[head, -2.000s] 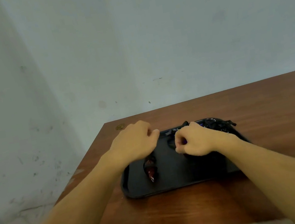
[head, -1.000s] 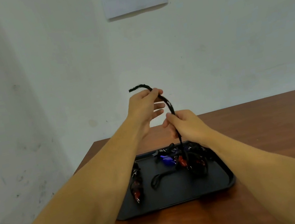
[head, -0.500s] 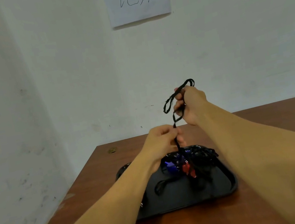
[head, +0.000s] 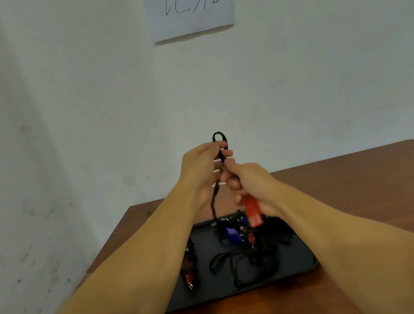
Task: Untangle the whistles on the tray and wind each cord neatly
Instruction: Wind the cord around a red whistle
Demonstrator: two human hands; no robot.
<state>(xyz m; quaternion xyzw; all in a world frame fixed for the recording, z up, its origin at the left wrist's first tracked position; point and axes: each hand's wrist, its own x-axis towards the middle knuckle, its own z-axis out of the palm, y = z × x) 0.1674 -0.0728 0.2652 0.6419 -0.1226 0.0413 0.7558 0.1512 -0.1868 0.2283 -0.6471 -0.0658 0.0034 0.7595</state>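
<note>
Both my hands are raised above the tray (head: 301,264), close together and touching at the fingertips. My left hand (head: 204,169) has its grip clamped on a black cord (head: 220,151), fingers curled round it, with a small loop of cord sticking up above them. From that hand the cord hangs down toward the tray. My right hand (head: 254,187) is just below and beside the left, its grip closed round a red whistle (head: 252,211) whose end points down out of my palm, while its thumb and forefinger pinch the same cord higher up. On the black tray under my hands lies a heap (head: 254,242) of black cords knotted with a blue whistle and another red one, loops trailing toward the near edge. At the tray's left side, apart from the heap, lies a wound whistle (head: 190,270), red and black, partly behind my left forearm. The tray sits on the brown bench (head: 373,196), near its left corner. A paper sign (head: 188,1) with handwriting hangs on the white wall behind
</note>
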